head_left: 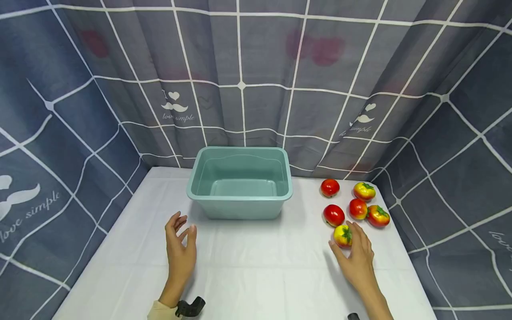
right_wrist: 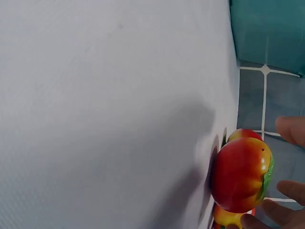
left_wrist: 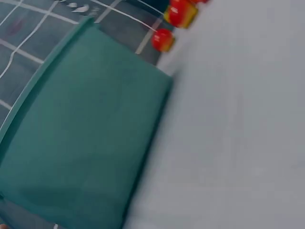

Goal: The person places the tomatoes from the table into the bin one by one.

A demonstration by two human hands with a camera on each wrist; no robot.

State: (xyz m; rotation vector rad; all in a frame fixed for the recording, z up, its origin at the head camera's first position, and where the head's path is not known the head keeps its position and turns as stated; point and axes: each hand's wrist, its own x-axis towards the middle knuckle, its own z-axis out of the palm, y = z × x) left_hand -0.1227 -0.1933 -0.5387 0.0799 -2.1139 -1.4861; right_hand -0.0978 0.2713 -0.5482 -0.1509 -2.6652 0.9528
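My right hand (head_left: 356,255) reaches over a yellow-and-red tomato (head_left: 342,235) with a green leafy top, the nearest of the group. In the right wrist view the thumb and fingers (right_wrist: 291,191) spread about that tomato (right_wrist: 240,175), with a gap showing between them and it. My left hand (head_left: 181,253) hovers over the white table, left of and in front of the green plastic bin (head_left: 240,208), with loosely bent fingers holding nothing. Seen from above, the bin's inside holds nothing.
Several more tomatoes lie at the table's right side: red ones (head_left: 334,215) and red-yellow ones (head_left: 378,216). A grey checked curtain (head_left: 264,106) closes off the back and both sides of the white-covered table (head_left: 256,266).
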